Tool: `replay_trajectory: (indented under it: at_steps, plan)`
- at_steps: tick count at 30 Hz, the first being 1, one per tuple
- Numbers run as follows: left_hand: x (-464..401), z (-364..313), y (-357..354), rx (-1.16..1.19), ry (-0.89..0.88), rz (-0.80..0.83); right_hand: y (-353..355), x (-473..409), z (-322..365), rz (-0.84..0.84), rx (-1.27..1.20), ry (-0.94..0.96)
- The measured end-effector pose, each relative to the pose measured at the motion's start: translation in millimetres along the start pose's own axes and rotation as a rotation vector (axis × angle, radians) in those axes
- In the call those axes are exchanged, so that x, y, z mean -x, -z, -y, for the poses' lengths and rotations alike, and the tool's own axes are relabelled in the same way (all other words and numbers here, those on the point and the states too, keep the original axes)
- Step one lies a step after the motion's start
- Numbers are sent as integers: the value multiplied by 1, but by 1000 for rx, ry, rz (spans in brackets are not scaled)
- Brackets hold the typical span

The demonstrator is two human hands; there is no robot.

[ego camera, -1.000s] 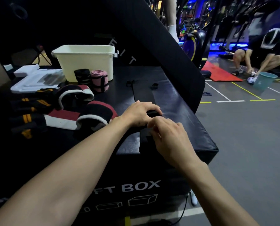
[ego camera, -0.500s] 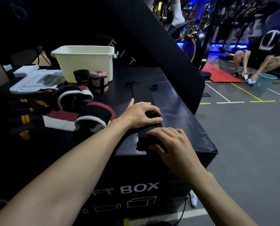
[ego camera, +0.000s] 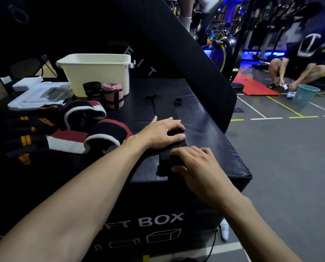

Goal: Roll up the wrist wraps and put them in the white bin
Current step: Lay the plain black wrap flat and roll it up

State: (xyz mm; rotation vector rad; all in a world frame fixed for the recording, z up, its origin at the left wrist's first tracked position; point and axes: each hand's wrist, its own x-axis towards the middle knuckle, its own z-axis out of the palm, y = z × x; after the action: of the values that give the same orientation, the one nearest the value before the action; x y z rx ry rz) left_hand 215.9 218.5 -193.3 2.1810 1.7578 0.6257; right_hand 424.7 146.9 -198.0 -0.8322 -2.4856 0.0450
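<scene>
My left hand (ego camera: 162,132) covers the middle of the black wrap (ego camera: 165,112), and my right hand (ego camera: 197,167) hides its near end, so I cannot tell how far that end is rolled. The white bin (ego camera: 95,72) shows me only its outer wall; its inside is out of sight. The pile of wraps (ego camera: 31,133) on my left sinks into shadow and runs off the picture's edge. The crouching person (ego camera: 305,67) at the far right is blurred
</scene>
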Motion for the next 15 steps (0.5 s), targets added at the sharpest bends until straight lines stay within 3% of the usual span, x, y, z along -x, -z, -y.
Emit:
replay_trajectory:
  at_steps: [7, 15]
  plan:
    - [1, -5, -2, -63, 19, -14, 0, -2, 4, 45, 23, -34]
    - [17, -13, -2, -157, -60, -121, 17, 15, 14, 134, -123, -42]
